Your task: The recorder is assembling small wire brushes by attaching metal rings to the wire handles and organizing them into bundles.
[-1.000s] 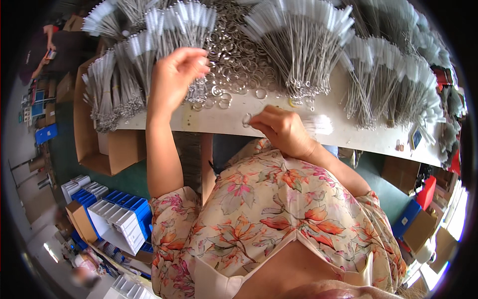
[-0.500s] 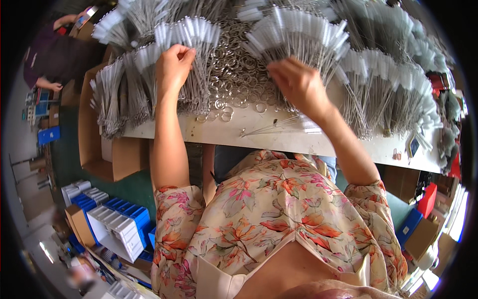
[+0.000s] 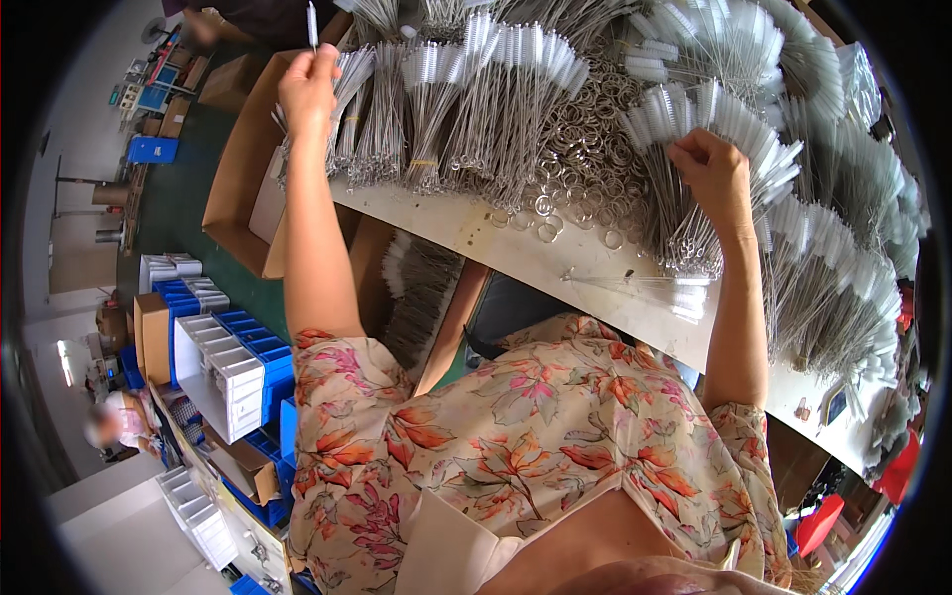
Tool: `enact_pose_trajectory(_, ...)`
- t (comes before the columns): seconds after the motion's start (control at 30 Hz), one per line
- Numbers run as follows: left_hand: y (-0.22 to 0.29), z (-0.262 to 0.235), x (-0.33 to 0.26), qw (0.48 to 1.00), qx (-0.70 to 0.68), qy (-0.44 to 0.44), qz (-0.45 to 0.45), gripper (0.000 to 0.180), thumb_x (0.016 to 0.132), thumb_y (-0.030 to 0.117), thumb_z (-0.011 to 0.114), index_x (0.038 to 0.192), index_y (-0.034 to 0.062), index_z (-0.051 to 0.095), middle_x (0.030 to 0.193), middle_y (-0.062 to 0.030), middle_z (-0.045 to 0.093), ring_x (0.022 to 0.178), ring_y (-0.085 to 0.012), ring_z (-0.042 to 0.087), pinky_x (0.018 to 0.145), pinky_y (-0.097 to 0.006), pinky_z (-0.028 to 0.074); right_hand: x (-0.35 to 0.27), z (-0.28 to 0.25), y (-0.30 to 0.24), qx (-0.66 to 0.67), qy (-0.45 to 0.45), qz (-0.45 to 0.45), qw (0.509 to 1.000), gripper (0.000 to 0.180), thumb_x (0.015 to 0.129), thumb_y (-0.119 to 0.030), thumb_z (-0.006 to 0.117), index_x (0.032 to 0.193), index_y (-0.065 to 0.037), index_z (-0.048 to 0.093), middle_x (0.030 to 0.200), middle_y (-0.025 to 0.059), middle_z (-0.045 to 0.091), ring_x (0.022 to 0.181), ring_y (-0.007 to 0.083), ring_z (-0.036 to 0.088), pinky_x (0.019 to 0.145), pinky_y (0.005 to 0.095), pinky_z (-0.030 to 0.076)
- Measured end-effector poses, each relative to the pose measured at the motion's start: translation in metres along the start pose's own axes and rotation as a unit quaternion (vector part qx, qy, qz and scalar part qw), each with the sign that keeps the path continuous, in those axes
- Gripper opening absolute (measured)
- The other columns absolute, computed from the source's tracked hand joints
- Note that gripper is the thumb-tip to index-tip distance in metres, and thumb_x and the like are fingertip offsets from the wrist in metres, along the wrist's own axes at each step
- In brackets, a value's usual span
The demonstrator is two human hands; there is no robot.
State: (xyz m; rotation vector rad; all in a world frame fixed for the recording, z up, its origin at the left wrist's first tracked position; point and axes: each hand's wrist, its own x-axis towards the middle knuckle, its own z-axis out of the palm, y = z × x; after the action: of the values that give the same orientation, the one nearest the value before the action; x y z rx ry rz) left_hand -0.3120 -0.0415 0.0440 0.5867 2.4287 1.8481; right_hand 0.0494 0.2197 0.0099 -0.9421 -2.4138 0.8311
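Observation:
My left hand [image 3: 309, 94] is raised at the far left end of the table, closed on a thin wire-handled tube brush [image 3: 312, 22] whose white bristled end points up. Just right of that hand, bundles of similar brushes [image 3: 486, 109] lean side by side, bristles away from me and wire loops toward me. My right hand [image 3: 716, 178] rests over another bundle of brushes [image 3: 666, 193], fingers pinched together at its bristled part. What the pinch holds, if anything, is hidden. Loose metal rings [image 3: 585, 149] are heaped between the two groups of bundles.
A few loose brushes [image 3: 635, 286] lie near the front edge of the white table [image 3: 446, 220]. An open cardboard box [image 3: 233, 203] stands by its left end. More brush bundles [image 3: 828, 268] fill the right side. Blue and white bins [image 3: 223, 367] are stacked at lower left. Another person [image 3: 253, 20] is at upper left.
My left hand has moved left and up, away from the bundles, and a brush now shows upright in it. The view has turned left. My right hand stays at its bundle.

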Motion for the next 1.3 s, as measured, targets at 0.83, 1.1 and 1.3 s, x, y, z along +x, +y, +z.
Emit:
enact_pose_trajectory(0.83,-0.086,-0.001,0.039,0.981,0.112,-0.148,-0.061,0.009,0.085,0.014,0.056,0.087,0.0056,0.054,0.083,-0.0069,0.064,0.039,-0.0012,0.030,0.033,-0.019,0.019,-0.125,-0.094,0.091,-0.228,0.098,0.185,0.951,0.016,0.075,-0.023,0.064,0.082,-0.008,0.067,0.078,0.0093,0.063,0.070,0.0273,0.060,0.064,0.0380,0.047)
enact_pose_trajectory(1.1,-0.025,0.033,0.014,0.990,-0.061,0.090,0.093,0.024,0.081,0.014,0.066,0.101,0.0027,0.058,0.090,-0.0062,0.064,0.052,0.0000,0.041,0.041,-0.016,0.023,-0.136,-0.116,0.093,-0.209,0.071,0.211,0.952,0.010,0.070,-0.017,0.060,0.073,-0.008,0.065,0.072,0.0125,0.062,0.071,0.0309,0.061,0.065,0.0399,0.048)
enact_pose_trajectory(1.3,0.002,0.062,-0.004,0.990,-0.131,-0.049,0.027,0.029,0.085,0.015,0.061,0.110,0.0011,0.057,0.088,-0.0020,0.057,0.051,0.0003,0.034,0.041,-0.016,0.023,-0.154,-0.145,0.082,-0.233,-0.023,0.248,0.940,0.017,0.069,-0.019,0.054,0.065,-0.003,0.058,0.068,0.0126,0.059,0.065,0.0298,0.059,0.061,0.0397,0.047)
